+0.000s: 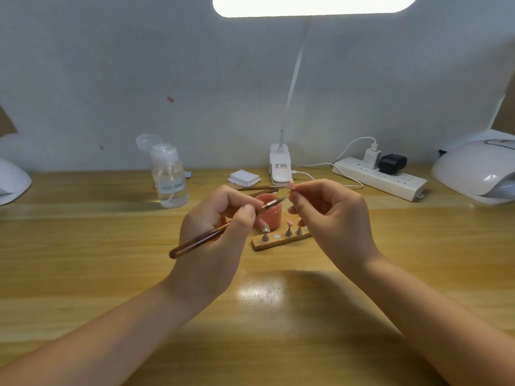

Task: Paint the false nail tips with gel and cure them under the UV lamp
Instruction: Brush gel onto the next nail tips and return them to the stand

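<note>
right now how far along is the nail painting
Done: two pink tips already stand on the wooden holder. In hand: the right hand pinches a pink nail tip while the left hand holds the brush up to it. Left: one stand looks unpainted, one spot sits empty, and nothing is in the UV lamp.

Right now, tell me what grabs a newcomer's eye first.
At centre, the left hand holds a brush toward a pink nail tip pinched by the right hand. Behind them sits a pink gel jar; a bright lamp glares overhead.
</note>
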Demonstrator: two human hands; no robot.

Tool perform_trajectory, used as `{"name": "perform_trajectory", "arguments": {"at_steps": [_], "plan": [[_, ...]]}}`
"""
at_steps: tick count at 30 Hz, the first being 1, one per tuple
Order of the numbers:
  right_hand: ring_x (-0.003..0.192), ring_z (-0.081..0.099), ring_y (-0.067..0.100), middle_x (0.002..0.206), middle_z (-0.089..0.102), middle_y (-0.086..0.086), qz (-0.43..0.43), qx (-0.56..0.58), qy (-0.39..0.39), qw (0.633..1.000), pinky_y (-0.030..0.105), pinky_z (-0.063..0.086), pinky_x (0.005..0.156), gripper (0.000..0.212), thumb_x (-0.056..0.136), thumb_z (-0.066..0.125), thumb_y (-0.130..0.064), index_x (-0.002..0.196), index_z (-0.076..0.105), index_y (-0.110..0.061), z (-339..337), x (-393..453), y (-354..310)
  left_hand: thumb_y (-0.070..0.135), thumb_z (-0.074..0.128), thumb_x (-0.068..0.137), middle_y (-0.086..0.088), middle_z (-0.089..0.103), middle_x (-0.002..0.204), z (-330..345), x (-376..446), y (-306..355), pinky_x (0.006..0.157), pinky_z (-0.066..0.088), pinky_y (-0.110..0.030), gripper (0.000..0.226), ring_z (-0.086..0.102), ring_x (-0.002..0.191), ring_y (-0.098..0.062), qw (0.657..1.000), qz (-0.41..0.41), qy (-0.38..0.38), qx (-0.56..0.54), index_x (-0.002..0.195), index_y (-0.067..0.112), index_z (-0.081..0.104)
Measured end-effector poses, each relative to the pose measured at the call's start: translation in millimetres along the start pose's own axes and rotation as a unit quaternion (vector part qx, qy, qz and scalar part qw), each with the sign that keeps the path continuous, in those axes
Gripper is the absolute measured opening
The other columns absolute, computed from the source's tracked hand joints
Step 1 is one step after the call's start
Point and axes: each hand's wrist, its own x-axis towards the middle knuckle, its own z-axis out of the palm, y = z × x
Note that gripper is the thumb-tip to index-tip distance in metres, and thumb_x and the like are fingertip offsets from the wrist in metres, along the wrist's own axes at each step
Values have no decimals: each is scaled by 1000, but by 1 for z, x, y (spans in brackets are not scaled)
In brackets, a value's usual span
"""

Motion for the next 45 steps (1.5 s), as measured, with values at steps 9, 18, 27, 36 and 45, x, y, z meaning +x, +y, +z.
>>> {"name": "perform_trajectory", "arguments": {"at_steps": [9,18,27,36,45], "plan": [[73,69,12,81,71,-3,-32,-44,4,998,36,58,65,10,86,70,-14,96,72,-12,0,-1,-5,22,56,91,15,72,84,1,2,4,68,47,-9,11,67,82,-3,1000,4,-6,14,95,26,66],[70,67,13,79,71,0,-43,-84,17,995,38,56,66,11,86,70,-14,96,73,-9,-1,0,-4,32,54,87,14,71,81,0,2,7,67,46,-10,13,66,80,-5,999,19,4,32,90,27,66],[70,67,11,78,71,-1,-36,-89,14,995,36,56,66,10,85,70,-11,94,74,-9,-2,0,-4,31,52,82,13,69,75,-2,0,4,66,46,-20,14,62,75,-10,998,25,-7,54,82,25,66],[73,70,14,78,71,-1,4,-21,2,1000,37,58,67,9,86,69,-7,93,72,-12,-2,0,-4,15,52,90,7,72,74,0,2,0,70,48,-12,16,68,76,-7,1000,-15,4,-15,85,13,67],[74,71,15,80,73,0,25,17,-7,1000,38,59,65,10,86,69,-7,95,71,-11,-1,0,-3,17,52,91,7,73,74,2,4,0,67,46,-11,16,67,73,-4,999,-26,13,-38,85,14,67]]}}
